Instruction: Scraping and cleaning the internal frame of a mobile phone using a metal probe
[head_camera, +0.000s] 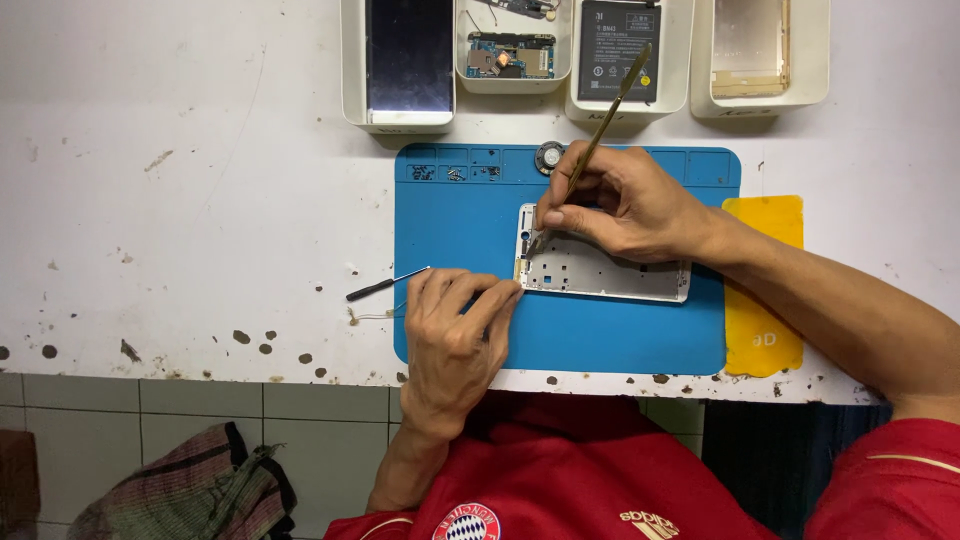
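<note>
4 trays (400, 118) cut off at top

Four white trays (398, 118), yellow sheet (765, 290)

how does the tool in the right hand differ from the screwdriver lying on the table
The tool is long, flat and brass-coloured; the screwdriver is shorter, thin, with a black handle. The tool is held by the right hand, tilted, its tip at the phone frame; the screwdriver lies loose, partly on the blue mat, beside the left hand. Both are slim hand tools.
</note>
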